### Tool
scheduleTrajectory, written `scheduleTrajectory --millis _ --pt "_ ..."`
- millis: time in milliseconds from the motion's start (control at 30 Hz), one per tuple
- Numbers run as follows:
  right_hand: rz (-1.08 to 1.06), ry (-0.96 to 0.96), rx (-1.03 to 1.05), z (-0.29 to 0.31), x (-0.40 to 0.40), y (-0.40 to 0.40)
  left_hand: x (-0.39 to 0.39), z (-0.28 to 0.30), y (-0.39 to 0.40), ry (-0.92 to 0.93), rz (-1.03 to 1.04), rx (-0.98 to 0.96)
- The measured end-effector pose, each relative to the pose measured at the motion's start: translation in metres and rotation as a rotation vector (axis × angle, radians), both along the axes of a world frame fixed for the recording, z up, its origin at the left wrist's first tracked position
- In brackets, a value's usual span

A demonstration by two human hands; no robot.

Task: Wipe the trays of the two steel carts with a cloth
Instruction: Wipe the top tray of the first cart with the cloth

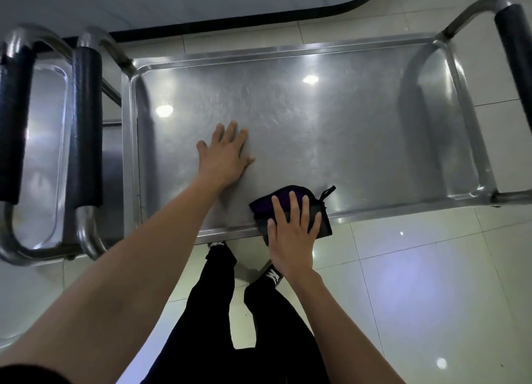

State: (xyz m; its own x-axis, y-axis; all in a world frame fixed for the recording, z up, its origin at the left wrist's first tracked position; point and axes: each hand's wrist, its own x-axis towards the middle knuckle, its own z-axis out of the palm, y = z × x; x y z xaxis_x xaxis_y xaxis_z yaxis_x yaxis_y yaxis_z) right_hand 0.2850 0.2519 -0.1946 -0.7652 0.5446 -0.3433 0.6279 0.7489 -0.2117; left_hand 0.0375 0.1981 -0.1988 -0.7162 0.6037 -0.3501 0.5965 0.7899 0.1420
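From my feed, overhead lamps throw bright glare spots on the scratched steel cart tray (288, 110) and glossy white floor tiles (417, 283), edges bowed by wide-angle distortion.

Right hand (292, 234) flat on dark cloth (288, 203) at tray (345, 124) near rim — left hand (226, 156) flat on tray.

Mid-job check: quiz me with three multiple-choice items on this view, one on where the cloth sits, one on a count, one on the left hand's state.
1. Where is the folded dark purple-and-black cloth?
A. near rim of the steel cart tray
B. floor
C. far rim

2. How many black-padded cart handles show?
A. one
B. three
C. five

3. The left hand is:
A. gripping a handle
B. flat, fingers spread on the tray
C. holding the cloth

Answers: 1 A, the right hand presses it at the near edge; 2 B, two at left, one at right; 3 B, palm lies on bare steel.
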Motion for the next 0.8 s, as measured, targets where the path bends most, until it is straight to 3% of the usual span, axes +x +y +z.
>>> scheduleTrajectory --millis 167,533,800 --pt "-0.014 0.002 0.054 -0.004 -0.031 -0.005 -0.027 0.006 -0.039 0.071 0.066 0.030" --pt "-0.152 0.105 -0.125 -0.006 -0.198 0.016 -0.039 0.018 -0.062 -0.102 0.096 0.042" --pt "-0.164 0.224 -0.146 -0.003 -0.301 0.050 -0.040 0.024 -0.062 -0.113 0.058 0.033"
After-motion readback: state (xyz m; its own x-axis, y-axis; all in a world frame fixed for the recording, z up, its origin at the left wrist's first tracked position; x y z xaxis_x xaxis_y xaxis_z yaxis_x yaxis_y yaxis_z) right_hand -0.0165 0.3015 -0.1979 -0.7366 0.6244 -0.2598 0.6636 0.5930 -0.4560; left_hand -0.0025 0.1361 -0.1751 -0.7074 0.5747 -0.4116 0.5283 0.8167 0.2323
